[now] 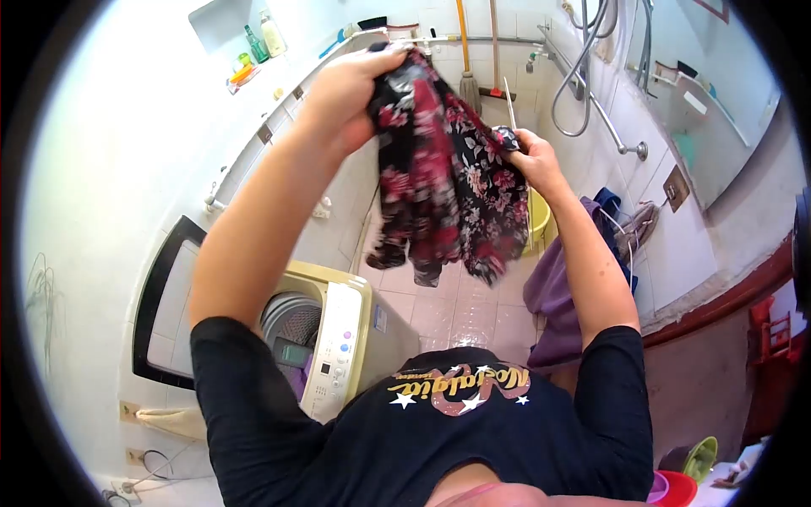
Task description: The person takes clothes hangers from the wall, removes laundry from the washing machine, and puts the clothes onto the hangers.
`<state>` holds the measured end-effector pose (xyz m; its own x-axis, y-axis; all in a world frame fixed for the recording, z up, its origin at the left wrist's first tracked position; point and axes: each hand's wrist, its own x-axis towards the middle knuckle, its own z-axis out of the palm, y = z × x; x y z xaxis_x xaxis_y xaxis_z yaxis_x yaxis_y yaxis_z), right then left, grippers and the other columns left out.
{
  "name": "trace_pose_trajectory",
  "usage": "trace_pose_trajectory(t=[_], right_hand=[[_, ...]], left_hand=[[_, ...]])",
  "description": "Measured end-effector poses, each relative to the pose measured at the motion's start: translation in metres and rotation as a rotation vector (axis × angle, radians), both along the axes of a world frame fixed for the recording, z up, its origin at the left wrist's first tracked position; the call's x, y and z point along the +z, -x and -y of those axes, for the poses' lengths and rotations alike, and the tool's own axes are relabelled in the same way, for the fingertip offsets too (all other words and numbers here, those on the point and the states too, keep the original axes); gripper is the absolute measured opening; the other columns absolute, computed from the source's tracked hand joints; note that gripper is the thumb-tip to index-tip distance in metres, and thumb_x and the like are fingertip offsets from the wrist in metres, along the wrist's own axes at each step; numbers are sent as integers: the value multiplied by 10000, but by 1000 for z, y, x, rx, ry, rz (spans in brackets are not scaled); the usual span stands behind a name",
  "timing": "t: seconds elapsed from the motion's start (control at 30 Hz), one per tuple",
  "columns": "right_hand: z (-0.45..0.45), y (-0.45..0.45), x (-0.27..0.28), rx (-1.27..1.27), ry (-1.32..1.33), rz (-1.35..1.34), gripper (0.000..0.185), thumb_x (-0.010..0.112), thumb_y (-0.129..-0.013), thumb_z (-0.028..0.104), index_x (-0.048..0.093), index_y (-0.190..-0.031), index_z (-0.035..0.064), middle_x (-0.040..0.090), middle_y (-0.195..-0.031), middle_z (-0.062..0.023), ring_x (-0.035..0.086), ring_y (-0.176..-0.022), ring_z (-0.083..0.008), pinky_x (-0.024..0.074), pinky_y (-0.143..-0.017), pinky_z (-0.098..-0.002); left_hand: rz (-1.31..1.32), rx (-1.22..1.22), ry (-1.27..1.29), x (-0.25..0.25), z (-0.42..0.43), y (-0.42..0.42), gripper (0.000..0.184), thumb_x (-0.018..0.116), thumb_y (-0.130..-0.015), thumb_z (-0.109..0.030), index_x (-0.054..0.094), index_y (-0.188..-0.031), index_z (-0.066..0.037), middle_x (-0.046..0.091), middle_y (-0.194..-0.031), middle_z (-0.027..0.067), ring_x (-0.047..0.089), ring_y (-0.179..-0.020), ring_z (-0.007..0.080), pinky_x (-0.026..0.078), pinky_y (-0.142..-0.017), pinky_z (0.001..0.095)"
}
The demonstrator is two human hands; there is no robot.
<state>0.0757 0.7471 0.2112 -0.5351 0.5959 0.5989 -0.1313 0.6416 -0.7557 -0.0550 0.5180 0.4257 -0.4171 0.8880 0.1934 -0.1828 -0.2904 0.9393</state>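
A black garment with pink and white flowers [473, 169] hangs between my two raised hands, its lower part blurred by motion. My left hand [355, 93] is closed on its upper left corner. On the other side, my right hand [534, 159] pinches the upper right edge, lower than my left hand. A thin white stick, perhaps part of a hanger [509, 100], rises beside my right hand. The garment hangs clear of the tiled floor [473, 313].
An open washing machine [351, 338] stands at the lower left, purple cloth inside. Purple and blue clothes [562, 291] hang on the right near a yellow-green bucket [538, 221]. Mops [470, 89] lean at the back. Bottles [270, 35] fill a wall niche. Basins [680, 486] sit lower right.
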Motion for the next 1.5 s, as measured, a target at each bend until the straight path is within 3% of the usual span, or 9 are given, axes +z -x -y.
trace_pose_trajectory(t=[0.33,0.4,0.53,0.6,0.73,0.93,1.03,1.23,1.5], right_hand=[[121,-96,-15,310,545,-268,470,527,-869,348,500,-1216,33,580,-828,16,347,-482,-3,251,-424,-156],[123,-87,-28,303,522,-235,543,645,-784,346,500,-1203,31,559,-1101,-53,545,-969,-151,431,-858,-296],[119,-66,4,-345,-355,-162,319,709,-742,160,620,-1032,64,592,-978,-99,566,-903,-194,423,-841,-309],[125,-79,50,-97,489,-189,221,668,-778,188,648,-937,35,616,-706,-9,563,-622,-89,456,-614,-222],[105,-79,110,-53,174,51,259,632,-775,246,654,-907,24,628,-674,-38,557,-559,-95,415,-497,-232],[78,2,101,-213,-206,429,323,645,-688,291,641,-796,-13,631,-719,-194,623,-672,-321,485,-616,-388],[66,-4,83,325,519,164,190,655,-703,173,624,-728,-13,564,-620,-32,503,-504,-72,406,-441,-231],[63,-34,66,199,372,254,501,592,-797,522,593,-748,24,555,-610,-22,501,-459,-67,397,-405,-184],[51,-92,49,67,261,-239,277,504,-901,169,535,-1139,31,614,-888,-81,562,-658,-70,434,-529,-191]], left_hand=[[79,41,-202,29,-48,-23,118,524,-849,-79,566,-833,30,603,-718,110,597,-597,225,517,-593,378],[86,24,-177,24,-58,-27,110,533,-844,-74,566,-836,31,605,-740,112,595,-605,222,517,-601,377],[7,42,-91,9,-61,0,121,550,-844,-75,561,-894,35,622,-813,110,618,-711,200,523,-690,338],[-196,-95,18,-11,-64,45,121,543,-848,-73,569,-923,19,622,-854,96,619,-740,182,524,-703,326],[-1098,15,876,-53,-42,68,396,662,-755,-337,611,-963,-3,621,-804,115,625,-708,183,517,-648,298],[-940,-139,148,-100,-47,-30,896,767,-616,-184,262,-1336,-13,566,-934,100,556,-718,125,473,-561,259],[-888,42,93,-131,-58,-27,793,788,-605,-213,371,-1243,3,587,-938,91,565,-833,134,469,-750,271],[-834,-59,41,-155,-70,-26,363,625,-739,-50,510,-1083,-26,595,-913,49,552,-850,128,438,-805,277],[-808,133,154,-160,-100,-13,224,546,-690,-136,626,-836,14,613,-697,164,593,-655,225,457,-636,321]])
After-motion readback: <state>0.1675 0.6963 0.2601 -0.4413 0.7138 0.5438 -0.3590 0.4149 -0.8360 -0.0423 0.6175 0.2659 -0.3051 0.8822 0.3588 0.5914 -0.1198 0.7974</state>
